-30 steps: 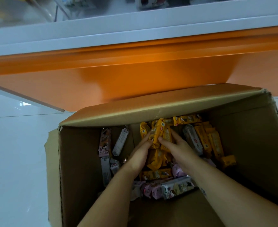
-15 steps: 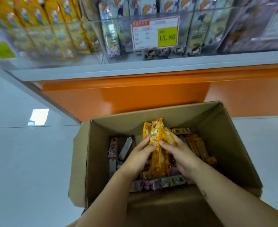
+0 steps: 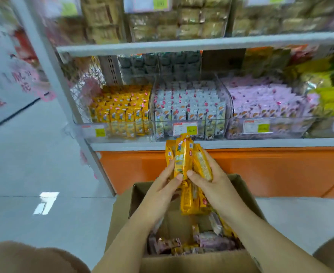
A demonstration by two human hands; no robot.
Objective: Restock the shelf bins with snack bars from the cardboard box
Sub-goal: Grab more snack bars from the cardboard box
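A bundle of yellow snack bars (image 3: 184,160) stands upright between both hands, above the open cardboard box (image 3: 121,211). My left hand (image 3: 163,187) grips the bundle from the left, my right hand (image 3: 209,180) from the right. More bars, pink and yellow, lie in the bottom of the box (image 3: 201,241). On the lowest shelf, a clear bin of yellow bars (image 3: 121,109) sits to the left, a bin of white bars (image 3: 189,107) in the middle, and a bin of pink bars (image 3: 264,103) to the right.
An orange base panel (image 3: 260,170) runs under the grey shelf edge (image 3: 241,143). A grey upright post (image 3: 67,99) stands left of the bins. Pale glossy floor (image 3: 34,174) spreads to the left. My knees show at both bottom corners.
Both hands have lifted the bundle of yellow bars up out of the box to shelf-edge height. The view has tilted up and now shows the shelf bins.
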